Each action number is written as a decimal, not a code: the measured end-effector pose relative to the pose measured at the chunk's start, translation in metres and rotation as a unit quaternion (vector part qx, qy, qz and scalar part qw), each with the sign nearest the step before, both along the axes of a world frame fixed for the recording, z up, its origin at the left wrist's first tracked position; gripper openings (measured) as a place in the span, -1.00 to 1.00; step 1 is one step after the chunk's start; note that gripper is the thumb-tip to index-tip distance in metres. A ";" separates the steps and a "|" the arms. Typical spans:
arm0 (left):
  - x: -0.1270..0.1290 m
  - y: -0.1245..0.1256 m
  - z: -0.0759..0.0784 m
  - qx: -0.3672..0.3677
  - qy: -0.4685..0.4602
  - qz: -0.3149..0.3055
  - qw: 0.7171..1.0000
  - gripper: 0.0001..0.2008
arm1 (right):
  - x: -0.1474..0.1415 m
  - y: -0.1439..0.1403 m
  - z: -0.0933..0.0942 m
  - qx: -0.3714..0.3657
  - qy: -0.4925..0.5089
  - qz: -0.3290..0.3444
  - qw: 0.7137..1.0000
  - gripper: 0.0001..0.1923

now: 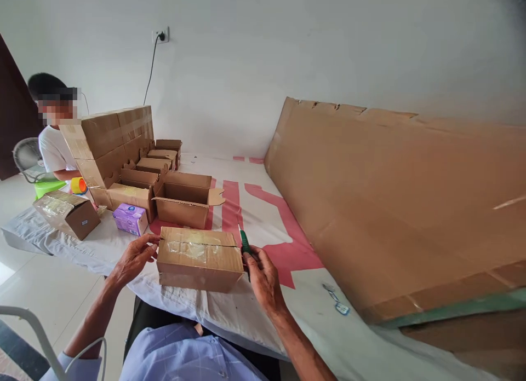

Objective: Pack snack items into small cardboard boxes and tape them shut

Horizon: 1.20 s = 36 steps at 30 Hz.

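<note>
Head view: right hand (264,278) holds tool (245,242); carton (68,213) label (84,223) is illegible.

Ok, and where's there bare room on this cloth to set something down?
The widest patch of cloth lies between the open carton and the large cardboard panel, beyond the green-handled tool in the right hand. A smaller one lies between that hand and the small blue-edged item. It's crowded at left, around the purple tissue pack and stacked cartons.

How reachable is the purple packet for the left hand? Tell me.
Probably yes: the left hand is beside the nearest taped box, and nothing visible blocks its way to the purple packet just beyond.
</note>
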<state>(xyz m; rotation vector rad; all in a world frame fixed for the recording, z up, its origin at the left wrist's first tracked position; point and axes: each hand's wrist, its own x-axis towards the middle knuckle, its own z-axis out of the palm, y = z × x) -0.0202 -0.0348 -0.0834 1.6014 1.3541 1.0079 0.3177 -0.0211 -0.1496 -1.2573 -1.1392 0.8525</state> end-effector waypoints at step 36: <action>0.029 0.000 -0.004 0.016 -0.117 -0.039 0.992 -0.56 | -0.015 0.020 0.156 0.034 -0.344 0.381 0.857 -0.59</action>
